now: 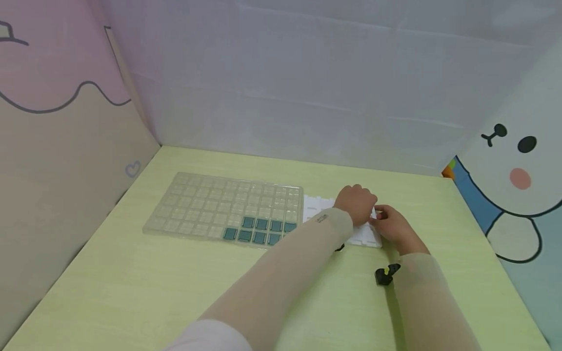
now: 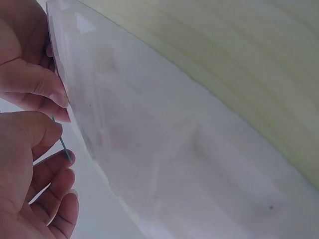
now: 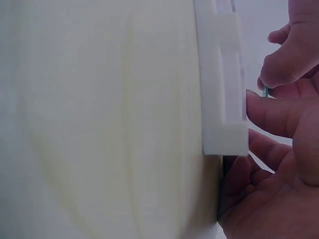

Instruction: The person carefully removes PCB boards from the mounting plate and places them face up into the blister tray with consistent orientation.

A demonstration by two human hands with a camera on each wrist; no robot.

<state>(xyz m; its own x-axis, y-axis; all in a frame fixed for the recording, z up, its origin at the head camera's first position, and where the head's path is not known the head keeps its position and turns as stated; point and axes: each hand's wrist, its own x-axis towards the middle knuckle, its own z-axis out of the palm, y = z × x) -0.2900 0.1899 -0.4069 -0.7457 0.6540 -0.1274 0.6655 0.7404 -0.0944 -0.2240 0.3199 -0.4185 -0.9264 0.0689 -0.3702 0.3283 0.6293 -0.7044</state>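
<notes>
In the head view my left hand (image 1: pixel 356 202) reaches over the white tray (image 1: pixel 312 207) on the table. The left wrist view shows this hand (image 2: pixel 37 164) pinching a thin teal square chip (image 2: pixel 64 142), seen edge-on, between thumb and finger. Close beside it, my right hand (image 1: pixel 392 226) grips the white tray's right edge. Its thumb (image 3: pixel 271 113) lies against the tray rim in the right wrist view, the other fingers curled by the corner. Left of the white tray lies a clear plastic tray (image 1: pixel 206 200) of small square cells; several teal chips (image 1: pixel 245 236) fill its near-right cells.
Both trays lie side by side on a pale yellow-green table (image 1: pixel 131 287). A wall (image 1: pixel 285 87) stands behind it, with printed panels (image 1: pixel 518 161) at the sides. A small black device (image 1: pixel 384 276) is at the right wrist.
</notes>
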